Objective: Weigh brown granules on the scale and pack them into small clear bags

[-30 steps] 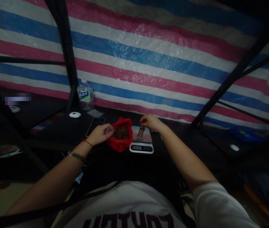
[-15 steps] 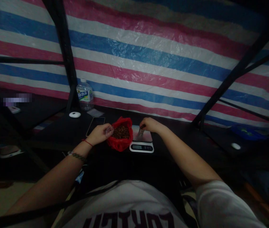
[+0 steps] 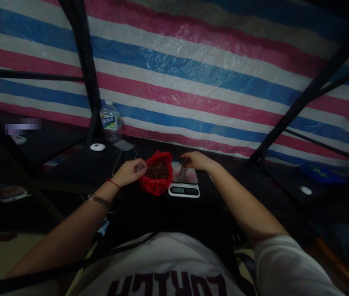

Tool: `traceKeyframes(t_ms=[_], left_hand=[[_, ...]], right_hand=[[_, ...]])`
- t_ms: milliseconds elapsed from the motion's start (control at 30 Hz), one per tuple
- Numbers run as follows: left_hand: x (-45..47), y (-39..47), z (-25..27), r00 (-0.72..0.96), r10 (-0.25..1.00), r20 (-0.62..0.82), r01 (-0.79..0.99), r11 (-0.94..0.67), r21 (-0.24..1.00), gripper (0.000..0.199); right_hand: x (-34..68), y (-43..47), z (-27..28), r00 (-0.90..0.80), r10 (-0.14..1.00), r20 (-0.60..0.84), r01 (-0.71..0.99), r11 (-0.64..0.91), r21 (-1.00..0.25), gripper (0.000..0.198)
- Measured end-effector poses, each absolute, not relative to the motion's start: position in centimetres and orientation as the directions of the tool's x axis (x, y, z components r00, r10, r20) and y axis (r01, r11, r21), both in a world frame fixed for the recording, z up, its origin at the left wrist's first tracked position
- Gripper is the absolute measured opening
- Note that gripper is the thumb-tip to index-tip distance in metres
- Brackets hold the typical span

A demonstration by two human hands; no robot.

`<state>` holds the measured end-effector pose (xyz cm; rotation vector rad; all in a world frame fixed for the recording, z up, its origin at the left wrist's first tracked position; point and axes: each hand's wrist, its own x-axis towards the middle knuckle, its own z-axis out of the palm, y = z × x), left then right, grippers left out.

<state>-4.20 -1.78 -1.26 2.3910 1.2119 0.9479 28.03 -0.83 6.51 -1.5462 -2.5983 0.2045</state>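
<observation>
A red plastic bag (image 3: 168, 181) stands open on the black table, with small brown pieces (image 3: 158, 170) inside. My left hand (image 3: 130, 172) is closed at the bag's left rim, pinching a small clear plastic piece whose kind I cannot make out. Right of the bag sits a white kitchen scale (image 3: 184, 190) with a shiny metal plate. Over that plate is my right hand (image 3: 195, 160), its fingers bent around some dark brown pieces. Below its fingertips a pale translucent streak shows; I cannot tell whether it is a reflection or a clear container.
A phone (image 3: 125, 158) lies behind my left hand. Farther back stand a clear labelled bottle (image 3: 111, 122) and a white rounded object (image 3: 97, 147). A blue tray (image 3: 320, 174) and another white object (image 3: 306, 190) are at the right. Dark metal posts (image 3: 86, 61) frame the table before a striped sheet.
My right hand's fingers have loosened a little over the scale, and more of the brown pieces shows beneath them. My left hand stays at the bag's rim.
</observation>
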Motion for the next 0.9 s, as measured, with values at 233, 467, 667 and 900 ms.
traceKeyframes(t_ms=[233,467,667,900], left_hand=[[-4.3,-1.5,-1.6,0.426,0.797,0.428,0.606,-0.603,0.519,0.023],[-4.4,-1.3,-1.6,0.423,0.801,0.423,0.614,-0.597,0.517,0.024],[-4.3,-1.5,-1.4,0.425,0.808,0.409,0.615,-0.589,0.524,0.025],[-4.3,-1.7,-1.1,0.431,0.786,0.442,0.613,-0.615,0.496,0.022]], right_hand=[[28.2,-0.9,6.9,-0.434,0.901,0.017,0.879,0.427,-0.214,0.047],[29.2,-0.7,7.3,-0.373,0.923,0.095,0.871,0.384,-0.308,0.041],[25.6,-0.8,7.5,-0.429,0.868,0.251,0.775,0.496,-0.391,0.044],[18.5,-1.8,5.5,-0.633,0.732,0.253,0.651,0.680,-0.338,0.024]])
